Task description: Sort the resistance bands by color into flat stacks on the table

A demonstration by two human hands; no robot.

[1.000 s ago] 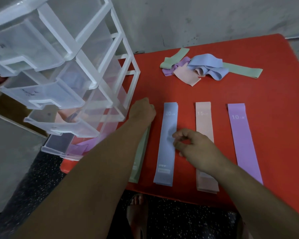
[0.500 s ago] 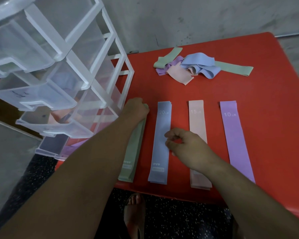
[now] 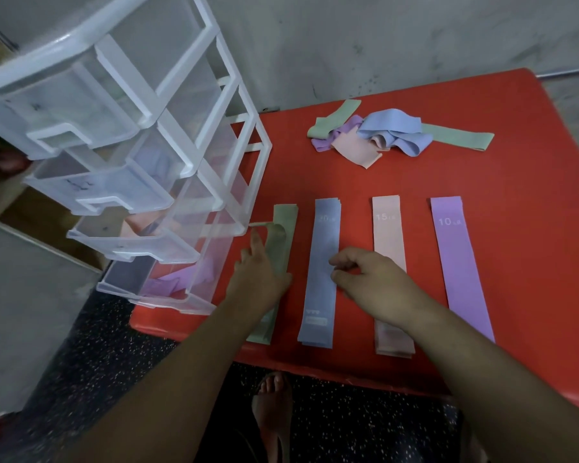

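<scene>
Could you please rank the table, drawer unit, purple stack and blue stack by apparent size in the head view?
1. table
2. drawer unit, enlarged by nearness to the camera
3. purple stack and blue stack look alike; unranked

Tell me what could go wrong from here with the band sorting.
1. The top green band is rucked up over the fingers of the left hand; it may settle creased, not flat.
2. The near end of the green stack lies by the front edge of the table and may slide off.
3. The unsorted pile is tangled; pulling one band may drag others.
</scene>
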